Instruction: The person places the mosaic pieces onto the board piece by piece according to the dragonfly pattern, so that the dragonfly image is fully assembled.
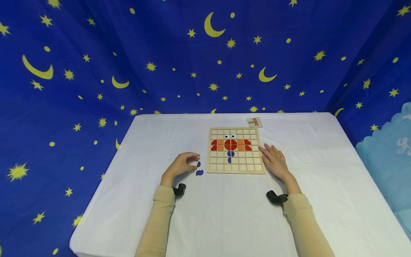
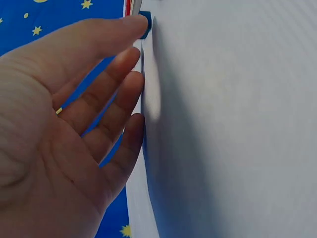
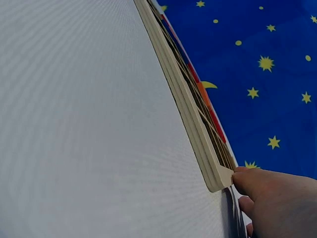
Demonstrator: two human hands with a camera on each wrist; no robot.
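A square wooden grid board [image 1: 236,172] lies on the table, bearing two eye tiles [image 1: 230,136], a red circle [image 1: 230,145] of quarter tiles, orange tiles [image 1: 220,144], red side tiles and several blue tiles [image 1: 229,160]. Left of the board, my left hand [image 1: 181,164] curves loosely, its thumb and fingers apart beside a small blue tile [image 1: 198,164]. In the left wrist view the thumb overlaps a blue tile [image 2: 147,25]. A wavy blue shape [image 1: 199,172] lies just nearer. My right hand [image 1: 273,160] rests at the board's right edge, thumb touching its corner [image 3: 225,176] in the right wrist view.
A small card [image 1: 254,122] with a printed grid pattern lies behind the board's far right corner. A white cloth covers the table [image 1: 237,214]. Blue curtains [image 1: 179,53] with moons and stars hang behind and at the sides.
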